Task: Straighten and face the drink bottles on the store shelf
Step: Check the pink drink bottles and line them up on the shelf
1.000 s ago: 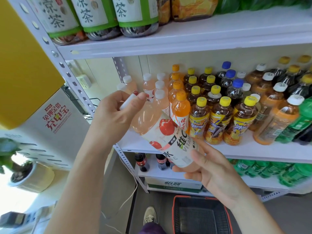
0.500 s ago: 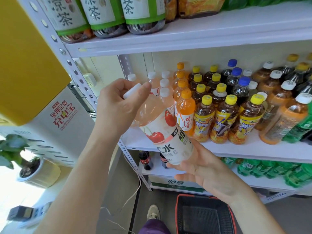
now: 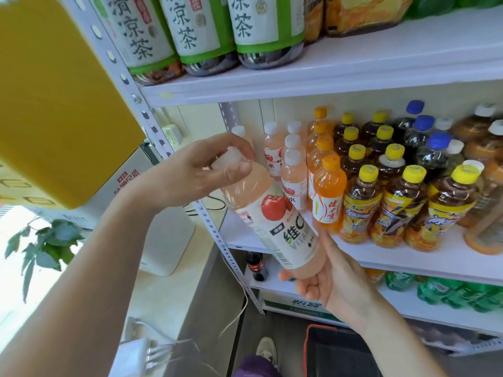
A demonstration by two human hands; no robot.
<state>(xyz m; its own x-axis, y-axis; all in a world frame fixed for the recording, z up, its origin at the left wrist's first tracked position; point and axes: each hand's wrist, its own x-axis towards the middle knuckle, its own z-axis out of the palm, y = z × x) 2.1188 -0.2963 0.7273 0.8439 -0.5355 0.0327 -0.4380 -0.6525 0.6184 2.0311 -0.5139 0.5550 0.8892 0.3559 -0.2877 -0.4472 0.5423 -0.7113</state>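
Observation:
A pink apple drink bottle (image 3: 275,224) with a white label is tilted in front of the middle shelf (image 3: 394,259), cap toward the upper left. My left hand (image 3: 201,172) grips its white cap and neck. My right hand (image 3: 324,276) holds its base from below, fingers curled round it. Behind it several more pink bottles (image 3: 294,175) stand upright at the shelf's left end. Beside them stand orange bottles (image 3: 328,191), yellow-capped tea bottles (image 3: 362,205) and blue-capped dark bottles (image 3: 435,151).
Large green-labelled tea bottles (image 3: 196,31) stand on the top shelf. Green bottles (image 3: 449,292) lie on the lower shelf. A red-rimmed shopping basket (image 3: 337,352) sits on the floor below. A yellow and white kiosk (image 3: 54,104) and a potted plant (image 3: 46,240) are at the left.
The bottle has turned in my hands so its label faces me more, and it has tipped more upright. The view has moved closer to the shelf.

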